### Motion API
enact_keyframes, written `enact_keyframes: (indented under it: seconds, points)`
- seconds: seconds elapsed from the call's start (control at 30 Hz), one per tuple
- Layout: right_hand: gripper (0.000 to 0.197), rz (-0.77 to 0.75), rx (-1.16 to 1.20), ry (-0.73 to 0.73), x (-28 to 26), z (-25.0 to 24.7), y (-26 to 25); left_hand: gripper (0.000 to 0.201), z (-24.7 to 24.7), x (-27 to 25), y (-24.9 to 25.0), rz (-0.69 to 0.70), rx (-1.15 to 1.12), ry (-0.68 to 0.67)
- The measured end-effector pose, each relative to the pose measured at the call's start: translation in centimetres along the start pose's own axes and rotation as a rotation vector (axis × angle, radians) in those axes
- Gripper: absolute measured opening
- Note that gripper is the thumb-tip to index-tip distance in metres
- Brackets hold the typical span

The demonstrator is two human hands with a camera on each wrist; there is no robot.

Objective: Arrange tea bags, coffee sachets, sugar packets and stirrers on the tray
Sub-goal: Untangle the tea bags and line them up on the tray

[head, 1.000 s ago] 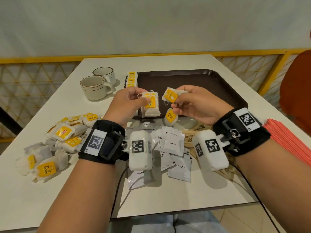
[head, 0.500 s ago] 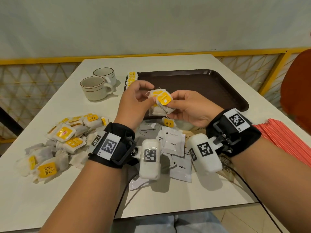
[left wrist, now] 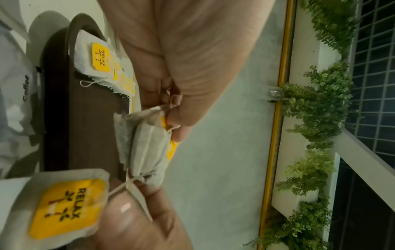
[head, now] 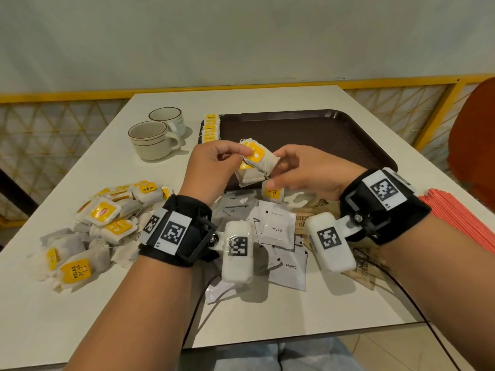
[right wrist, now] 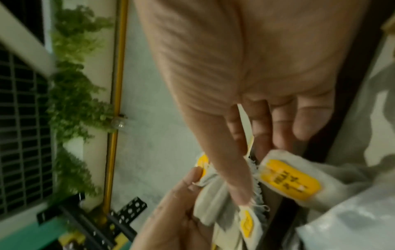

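Both hands, left hand (head: pixel 214 167) and right hand (head: pixel 302 170), pinch a small stack of tea bags (head: pixel 255 163) between them, over the tray's (head: pixel 348 145) near edge. Beyond the left hand, one short row of bags (head: pixel 210 128) lines the tray. Judging by that, most remains: loose tea bags (head: pixel 101 223) left of the wrists, coffee sachets (head: pixel 278 228) beneath them, stirrers (head: pixel 455 218) at right.

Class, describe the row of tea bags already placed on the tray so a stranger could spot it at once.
Find the dark brown tray at the table's far side. Along its left edge, nearest the two cups, lies a neat row of tea bags. Unlike the loose pile on the table, these overlap in a line.
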State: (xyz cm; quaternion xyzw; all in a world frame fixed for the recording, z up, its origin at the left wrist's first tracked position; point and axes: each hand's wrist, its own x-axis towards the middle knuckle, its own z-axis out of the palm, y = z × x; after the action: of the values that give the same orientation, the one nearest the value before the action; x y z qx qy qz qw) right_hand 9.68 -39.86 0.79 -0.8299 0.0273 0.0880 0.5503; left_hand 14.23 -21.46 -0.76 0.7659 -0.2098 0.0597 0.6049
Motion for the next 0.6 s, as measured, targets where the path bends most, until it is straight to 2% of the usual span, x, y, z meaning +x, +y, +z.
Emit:
enact_keyframes:
  seconds: [0.07, 0.13, 0.23, 0.3, 0.37, 0.5, 0.6]
  points:
    - [0.035, -0.012, -0.161, -0.027, -0.2, 0.2, 0.2, 0.032, 0.0, 0.0, 0.0, -0.003, -0.006, 0.019]
    - [0.025, -0.045, -0.24, 0.011, -0.1, 0.1, 0.3, 0.032, -0.1, 0.0, 0.0, -0.01, -0.005, 0.036]
    - [0.015, -0.058, -0.245, 0.077, -0.2, -1.0, 0.0, 0.031, -0.4, 0.2, -0.2, -0.017, 0.004, 0.079]
    - [0.013, -0.085, -0.183, 0.047, -0.5, -2.0, -0.7, 0.03, -0.6, 0.2, -0.2, -0.013, 0.028, 0.094]
    - [0.013, -0.152, -0.138, 0.01, -0.8, -2.6, -1.6, 0.029, -0.7, 0.3, -0.2, -0.008, 0.048, 0.064]
    - [0.016, -0.302, -0.122, -0.003, -0.1, -2.9, -3.6, 0.034, -0.7, 0.8, 0.7, -0.002, 0.103, -0.106]
    - [0.026, -0.375, -0.152, 0.031, 1.3, -3.0, -5.0, 0.033, -1.2, 2.1, 1.9, -0.006, 0.112, -0.134]
